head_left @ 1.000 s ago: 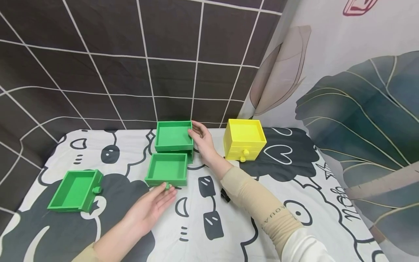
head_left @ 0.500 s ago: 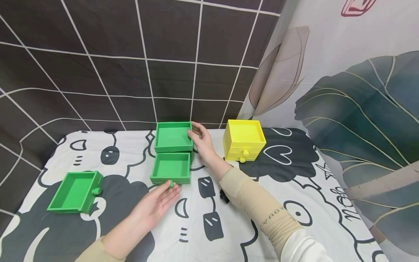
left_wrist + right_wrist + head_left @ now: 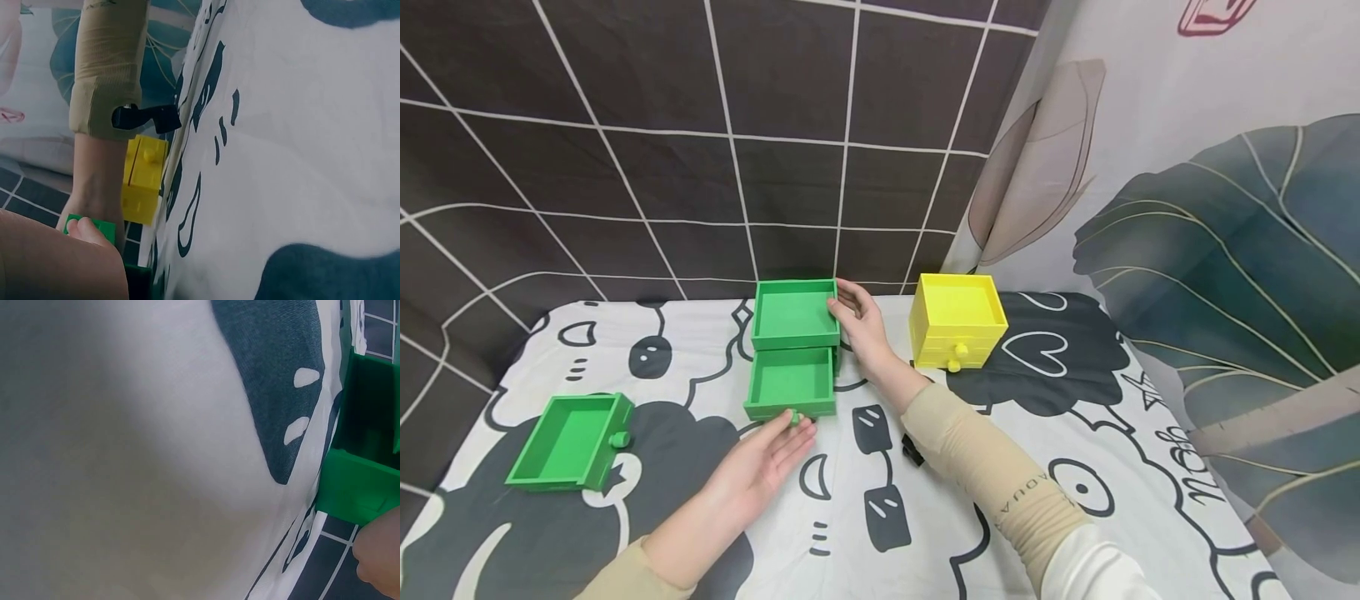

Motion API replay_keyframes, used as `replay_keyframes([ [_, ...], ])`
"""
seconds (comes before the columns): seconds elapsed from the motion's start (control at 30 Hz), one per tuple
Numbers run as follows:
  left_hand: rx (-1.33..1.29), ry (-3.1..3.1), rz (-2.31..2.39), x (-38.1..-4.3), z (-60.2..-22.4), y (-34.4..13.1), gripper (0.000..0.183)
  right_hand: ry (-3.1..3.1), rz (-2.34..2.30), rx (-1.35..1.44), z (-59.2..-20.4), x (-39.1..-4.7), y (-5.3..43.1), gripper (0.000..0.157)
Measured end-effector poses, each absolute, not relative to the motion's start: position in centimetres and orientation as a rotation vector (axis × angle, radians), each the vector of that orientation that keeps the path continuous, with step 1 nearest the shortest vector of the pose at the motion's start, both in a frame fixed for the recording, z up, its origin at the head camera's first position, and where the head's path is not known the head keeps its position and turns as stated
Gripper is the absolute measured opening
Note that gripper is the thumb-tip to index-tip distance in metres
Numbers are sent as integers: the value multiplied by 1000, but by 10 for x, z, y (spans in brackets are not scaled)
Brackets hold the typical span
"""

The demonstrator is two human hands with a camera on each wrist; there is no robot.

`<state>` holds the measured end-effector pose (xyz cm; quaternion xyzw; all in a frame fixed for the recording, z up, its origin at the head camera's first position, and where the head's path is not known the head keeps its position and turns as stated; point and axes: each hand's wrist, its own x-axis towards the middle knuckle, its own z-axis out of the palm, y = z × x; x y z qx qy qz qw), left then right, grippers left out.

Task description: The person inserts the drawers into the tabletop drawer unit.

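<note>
In the head view, a green cabinet [image 3: 795, 311] with a tray-like top stands near the back of the cloth. A green drawer [image 3: 792, 377] juts forward from under that top, lined up with the cabinet's front. My left hand [image 3: 765, 461] pinches the round knob of this drawer between thumb and fingers. At the cabinet's right side, my right hand [image 3: 867, 332] grips the wall, thumb over the top edge; its far fingers are partly hidden. The right wrist view shows the cabinet's green side [image 3: 359, 490] beside part of my right hand [image 3: 382, 553].
Another green drawer [image 3: 572, 442] with a knob lies at the left. A yellow cabinet [image 3: 960, 321] with two knobs stands to the right of my right hand. A dark grid-patterned cloth [image 3: 790, 183] hangs behind the printed cloth [image 3: 820, 525]. My right wrist wears a black camera mount [image 3: 144, 117].
My left hand has moved the green drawer slightly right and backward, from standing askew at the left to sitting in line under the cabinet top. My right hand has kept its place.
</note>
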<state>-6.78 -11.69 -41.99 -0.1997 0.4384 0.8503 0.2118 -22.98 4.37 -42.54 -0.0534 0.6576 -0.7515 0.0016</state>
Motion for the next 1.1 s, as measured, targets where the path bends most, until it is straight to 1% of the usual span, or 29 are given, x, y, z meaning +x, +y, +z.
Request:
replay_keyframes([
  [1.1, -565, 1222, 2386, -77, -412, -107, 7, 2078, -2342, -177, -426, -230, 44, 49],
])
